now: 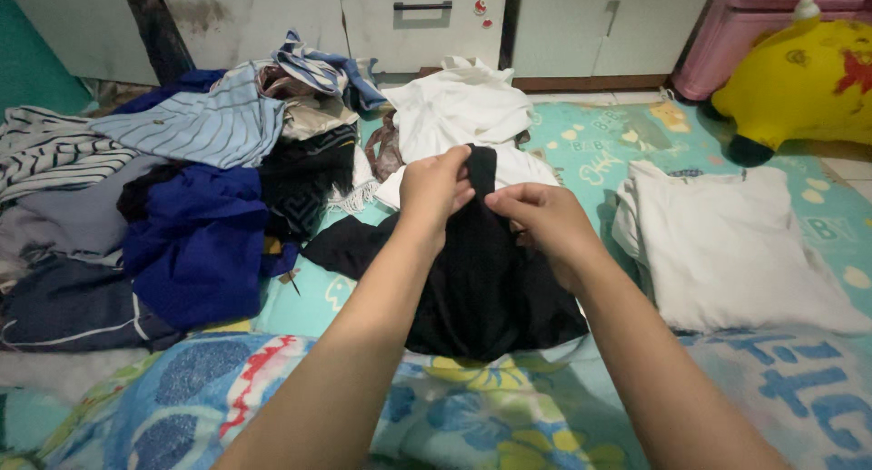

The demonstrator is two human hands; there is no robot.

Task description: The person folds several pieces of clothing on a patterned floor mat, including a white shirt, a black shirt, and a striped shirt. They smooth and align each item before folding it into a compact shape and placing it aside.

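Both hands grip a black garment (pixel 481 279) at its top edge, left hand (pixel 434 190) and right hand (pixel 543 220) pinched shut on the cloth close together, mid-mat. Right lies a folded white shirt (pixel 727 247); left, a clothes pile (pixel 182 188); far right, a yellow toy (pixel 799 79).

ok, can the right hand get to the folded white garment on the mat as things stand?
Probably yes: the white garment lies flat just beside the right hand with nothing between, though that hand is holding the black garment.
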